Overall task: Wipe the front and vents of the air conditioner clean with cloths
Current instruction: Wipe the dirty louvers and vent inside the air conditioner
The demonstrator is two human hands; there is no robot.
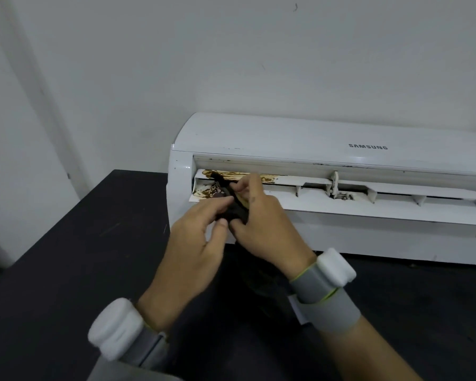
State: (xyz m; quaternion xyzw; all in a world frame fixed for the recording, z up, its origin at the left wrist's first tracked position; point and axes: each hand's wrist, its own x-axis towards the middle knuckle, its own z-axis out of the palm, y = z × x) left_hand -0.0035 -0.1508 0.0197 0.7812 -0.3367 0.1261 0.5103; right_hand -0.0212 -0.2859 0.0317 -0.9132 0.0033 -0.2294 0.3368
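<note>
A dark bunched cloth touches the brown-smeared end of the vent on the white air conditioner.

Dim, flat indoor light, soft shadows, slight overall blur, wide-angle bending at the edges

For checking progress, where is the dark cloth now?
In the head view, the dark crumpled cloth sits left of centre, held by the left hand and right hand at the stained vent of the white air conditioner.
</note>
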